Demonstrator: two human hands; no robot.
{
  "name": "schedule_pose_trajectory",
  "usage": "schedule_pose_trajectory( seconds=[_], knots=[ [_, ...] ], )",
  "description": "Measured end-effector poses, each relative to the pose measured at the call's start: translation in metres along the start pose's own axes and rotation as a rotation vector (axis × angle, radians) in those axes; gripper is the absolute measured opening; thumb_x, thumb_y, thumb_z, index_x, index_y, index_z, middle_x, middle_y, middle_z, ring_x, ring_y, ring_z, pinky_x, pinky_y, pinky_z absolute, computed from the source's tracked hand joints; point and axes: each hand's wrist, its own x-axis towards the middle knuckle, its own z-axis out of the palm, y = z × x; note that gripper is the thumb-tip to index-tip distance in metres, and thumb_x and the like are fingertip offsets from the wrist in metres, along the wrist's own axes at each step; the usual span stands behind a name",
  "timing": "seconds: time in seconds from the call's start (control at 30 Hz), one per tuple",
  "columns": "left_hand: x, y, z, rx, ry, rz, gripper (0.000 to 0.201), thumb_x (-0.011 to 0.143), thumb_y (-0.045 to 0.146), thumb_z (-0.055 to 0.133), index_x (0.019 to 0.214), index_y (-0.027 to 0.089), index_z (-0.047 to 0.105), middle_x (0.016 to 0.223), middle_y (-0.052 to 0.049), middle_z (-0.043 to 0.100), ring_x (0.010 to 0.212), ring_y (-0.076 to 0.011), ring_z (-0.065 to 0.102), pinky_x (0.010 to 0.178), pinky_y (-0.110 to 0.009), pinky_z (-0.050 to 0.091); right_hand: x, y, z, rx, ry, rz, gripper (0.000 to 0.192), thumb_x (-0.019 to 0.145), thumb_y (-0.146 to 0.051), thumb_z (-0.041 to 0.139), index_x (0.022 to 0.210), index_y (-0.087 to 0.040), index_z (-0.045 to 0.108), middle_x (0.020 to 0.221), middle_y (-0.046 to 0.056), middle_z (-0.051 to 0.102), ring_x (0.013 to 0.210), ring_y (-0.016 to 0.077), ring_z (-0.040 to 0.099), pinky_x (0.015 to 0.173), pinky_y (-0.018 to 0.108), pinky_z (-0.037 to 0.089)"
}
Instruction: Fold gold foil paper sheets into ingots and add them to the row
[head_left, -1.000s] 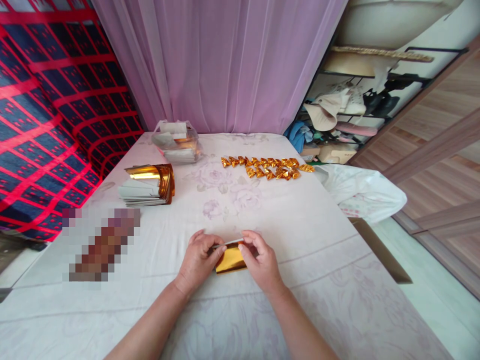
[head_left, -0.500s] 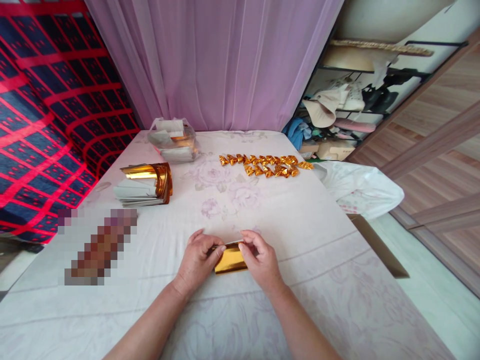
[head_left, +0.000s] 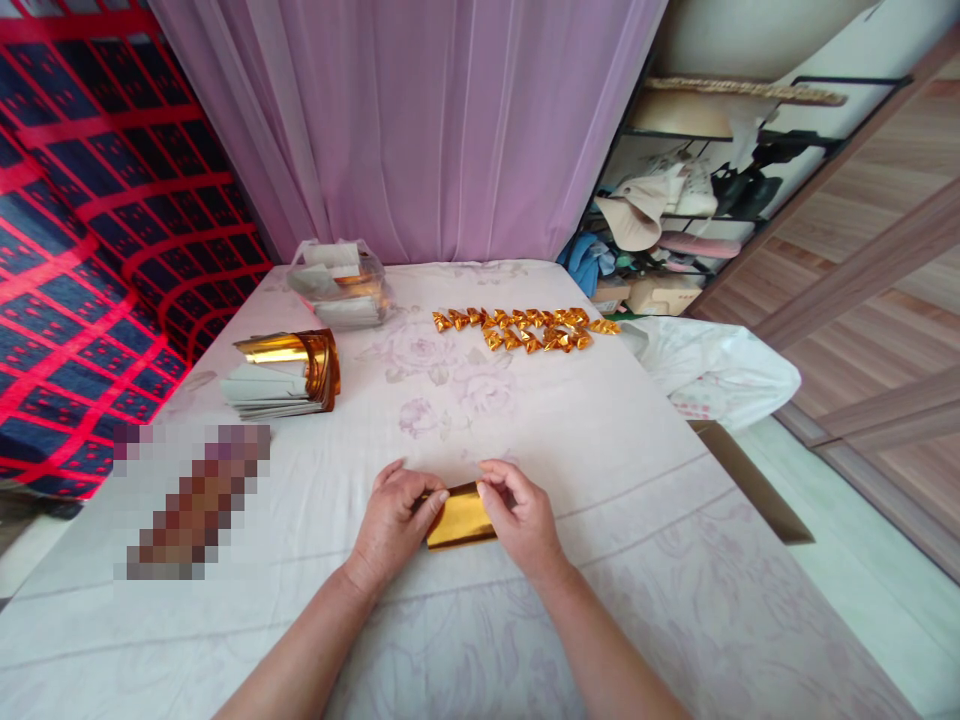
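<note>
A small sheet of shiny gold foil paper (head_left: 460,520) is stretched between my hands near the front of the table, its gold face towards me. My left hand (head_left: 401,512) pinches its upper left corner between thumb and fingers. At the upper right corner my right hand (head_left: 520,515) grips it the same way. Farther back lie rows of folded gold foil pieces (head_left: 536,320). To the left sits a stack of foil sheets (head_left: 277,385), pale on their backs, with a bent gold sheet on top.
A clear plastic bag (head_left: 341,285) with more sheets stands at the back left. The table (head_left: 600,600) has a pale floral cloth. A blurred-out patch (head_left: 196,505) covers something at the left. Right of the table are a white plastic bag (head_left: 720,370) and a shelf rack (head_left: 675,215).
The pale strip along the foil paper's top edge no longer shows, and only gold faces me now. Both hands keep their grip almost in place. The view has shifted slightly.
</note>
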Motion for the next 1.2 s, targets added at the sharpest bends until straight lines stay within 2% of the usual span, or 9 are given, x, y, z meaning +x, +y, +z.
schedule_pose_trajectory(
  seconds=[0.47, 0.73, 1.0, 1.2],
  knots=[
    [0.001, 0.005, -0.001, 0.04, -0.057, -0.025, 0.017, 0.089, 0.027, 0.053, 0.076, 0.024, 0.064, 0.071, 0.004, 0.068, 0.072, -0.0146, 0.063, 0.107, -0.05, 0.032, 0.001, 0.004, -0.001, -0.137, -0.013, -0.049, 0.018, 0.084, -0.023, 0.054, 0.094, -0.02, 0.068, 0.081, 0.004, 0.073, 0.072, 0.0155, 0.068, 0.069, 0.026, 0.056],
    [0.001, 0.006, 0.002, 0.067, -0.027, -0.023, 0.011, 0.088, 0.026, 0.055, 0.082, 0.025, 0.064, 0.073, 0.003, 0.07, 0.073, -0.0161, 0.063, 0.106, -0.048, 0.034, 0.002, 0.006, -0.001, -0.282, 0.002, -0.087, 0.017, 0.082, -0.021, 0.053, 0.09, -0.022, 0.068, 0.08, 0.004, 0.071, 0.076, 0.0176, 0.066, 0.073, 0.029, 0.053],
    [0.005, 0.008, 0.002, 0.169, 0.027, -0.035, 0.012, 0.086, 0.027, 0.058, 0.076, 0.023, 0.063, 0.072, -0.001, 0.067, 0.075, -0.0206, 0.06, 0.079, -0.038, 0.044, 0.005, 0.009, 0.003, -0.372, -0.002, -0.071, 0.015, 0.08, -0.019, 0.053, 0.087, -0.023, 0.066, 0.076, 0.002, 0.069, 0.075, 0.0182, 0.064, 0.073, 0.03, 0.05],
    [0.006, 0.01, 0.0, 0.285, 0.02, -0.036, 0.013, 0.087, 0.029, 0.058, 0.077, 0.023, 0.063, 0.074, -0.002, 0.069, 0.077, -0.0219, 0.06, 0.08, -0.04, 0.042, 0.006, 0.012, 0.006, -0.411, 0.013, -0.077, 0.014, 0.079, -0.017, 0.053, 0.085, -0.024, 0.065, 0.073, 0.001, 0.067, 0.074, 0.0183, 0.062, 0.072, 0.029, 0.047]
  ],
)
